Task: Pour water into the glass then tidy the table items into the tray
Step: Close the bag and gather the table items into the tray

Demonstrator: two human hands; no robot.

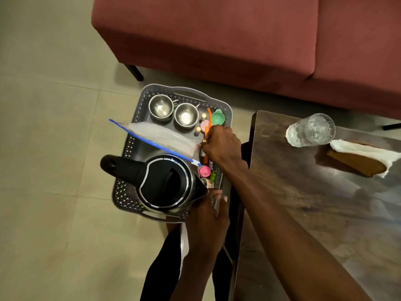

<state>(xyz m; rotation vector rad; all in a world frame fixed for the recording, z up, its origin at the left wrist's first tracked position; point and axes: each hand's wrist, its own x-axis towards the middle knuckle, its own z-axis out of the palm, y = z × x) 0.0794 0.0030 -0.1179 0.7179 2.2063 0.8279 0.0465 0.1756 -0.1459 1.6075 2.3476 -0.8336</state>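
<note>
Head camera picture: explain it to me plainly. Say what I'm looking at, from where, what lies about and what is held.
No machine here: one camera worn on a person's head looks down at their two bare hands. A grey tray sits on the floor beside a dark table. In it are a black kettle, two steel cups and small coloured items. The right hand pinches a clear zip bag over the tray. The left hand touches the kettle's side; its grip is unclear. A glass of water stands on the table.
</note>
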